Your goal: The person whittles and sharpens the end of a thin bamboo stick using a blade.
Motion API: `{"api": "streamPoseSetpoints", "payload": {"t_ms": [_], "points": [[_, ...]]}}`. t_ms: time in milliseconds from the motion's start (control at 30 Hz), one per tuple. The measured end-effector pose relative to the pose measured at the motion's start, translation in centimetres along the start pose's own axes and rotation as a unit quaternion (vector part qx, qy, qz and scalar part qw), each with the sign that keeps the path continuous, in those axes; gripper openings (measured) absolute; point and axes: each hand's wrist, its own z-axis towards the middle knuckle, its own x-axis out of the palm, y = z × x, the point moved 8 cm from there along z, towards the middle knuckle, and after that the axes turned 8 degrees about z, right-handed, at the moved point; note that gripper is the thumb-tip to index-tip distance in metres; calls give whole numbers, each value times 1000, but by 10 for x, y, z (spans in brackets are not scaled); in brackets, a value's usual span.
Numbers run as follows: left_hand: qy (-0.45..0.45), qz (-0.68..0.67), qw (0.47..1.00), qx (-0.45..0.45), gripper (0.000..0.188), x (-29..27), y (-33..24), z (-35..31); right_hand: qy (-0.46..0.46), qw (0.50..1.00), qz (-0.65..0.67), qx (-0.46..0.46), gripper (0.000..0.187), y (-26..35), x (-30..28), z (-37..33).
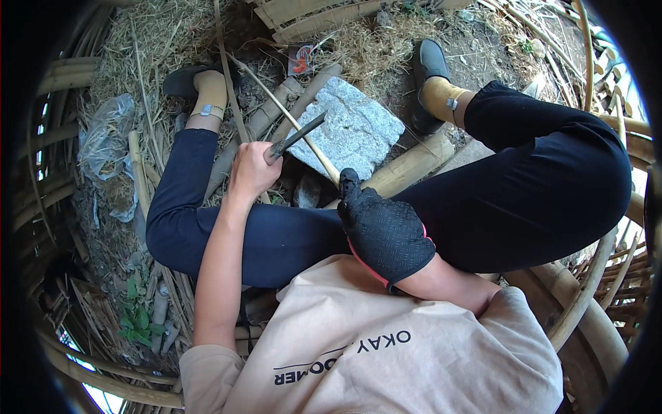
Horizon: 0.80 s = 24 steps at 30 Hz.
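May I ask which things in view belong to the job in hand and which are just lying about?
Apparently in use:
knife, in the bare left hand
bamboo strip, in the gloved right hand
stone slab, beneath the strip

Probably just lying about:
crumpled clear plastic
red-patterned packet, beyond the slab
loose straw

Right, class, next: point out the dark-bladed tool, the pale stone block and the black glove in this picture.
Dark-bladed tool [291,140]: head view, on the blade.
Pale stone block [362,124]: head view, on its rough top face.
Black glove [387,231]: head view, on its textured back.
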Motion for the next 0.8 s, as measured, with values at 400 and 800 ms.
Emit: {"api": "streamPoseSetpoints", "payload": {"t_ms": [400,800], "points": [[-13,-10,998,55,21,-4,-23,-10,-4,1000,-5,-5,48,3,-3,-2],[-20,-2,998,54,19,-5,-21,-10,-12,1000,16,-13,48,2,-2,-1]]}}
